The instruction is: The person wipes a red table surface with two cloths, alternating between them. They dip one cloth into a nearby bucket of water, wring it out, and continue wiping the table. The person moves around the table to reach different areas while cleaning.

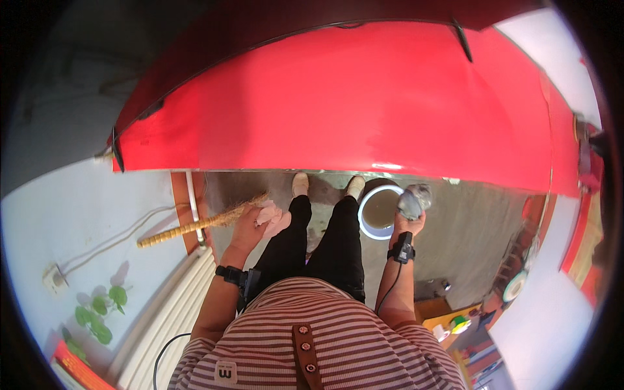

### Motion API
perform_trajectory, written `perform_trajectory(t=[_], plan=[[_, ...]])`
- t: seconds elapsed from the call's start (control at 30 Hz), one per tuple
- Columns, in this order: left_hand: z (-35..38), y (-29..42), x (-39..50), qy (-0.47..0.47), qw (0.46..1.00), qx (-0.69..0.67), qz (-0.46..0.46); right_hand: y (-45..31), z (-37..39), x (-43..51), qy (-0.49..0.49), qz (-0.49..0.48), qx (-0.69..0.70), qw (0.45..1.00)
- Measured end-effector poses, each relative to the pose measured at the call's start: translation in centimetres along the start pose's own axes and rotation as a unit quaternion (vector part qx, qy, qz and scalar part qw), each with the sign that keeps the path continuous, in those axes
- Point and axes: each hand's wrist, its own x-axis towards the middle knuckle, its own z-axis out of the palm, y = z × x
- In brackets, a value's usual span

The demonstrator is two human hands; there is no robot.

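My left hand [247, 225] grips a crumpled pale pink cloth [273, 218]. It is raised over the floor, left of my legs. My right hand [408, 225] holds a crumpled grey bundle [414, 201], a cloth or a plastic bag; I cannot tell which. That hand is at the right side of a white basin [361, 212] on the floor, with murky brown water [380, 207] inside. Ahead of both hands stretches a wide surface with a glossy red cover [331, 102].
A straw broom [190, 228] with a segmented handle is just left of my left hand. Along the left wall runs a white radiator [168, 312], near a cable [122, 239] and a leafy plant [97, 317]. Behind me on the right is a yellow-topped table [446, 319] bearing small items.
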Motion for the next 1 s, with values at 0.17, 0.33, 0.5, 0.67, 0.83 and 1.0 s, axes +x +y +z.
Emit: perform_trajectory(t=[0.17,0.33,0.5,0.67,0.83,1.0], plan=[[0.8,3.1,2.8,-0.022,0.996,0.043,0.069,1.1,2.9,-1.6,-0.050,0.215,0.103,0.970],[0.9,5.6,3.5,-0.085,0.990,0.084,0.078,5.8,8.6,-3.6,-0.117,0.270,0.215,0.931],[0.6,8.3,4.5,-0.093,0.984,0.100,0.112,-0.4,7.3,-1.1,0.037,0.208,0.308,0.927],[1.1,10.9,6.0,-0.040,0.991,0.057,0.118,-10.1,2.4,1.8,0.093,-0.059,0.301,0.947],[2.7,12.9,8.4,0.091,0.992,-0.013,0.082,-8.9,4.9,4.4,0.109,-0.278,-0.227,0.927],[4.2,14.5,10.8,0.198,0.975,-0.003,-0.096,-5.6,6.7,0.6,-0.160,-0.322,-0.415,0.836]])
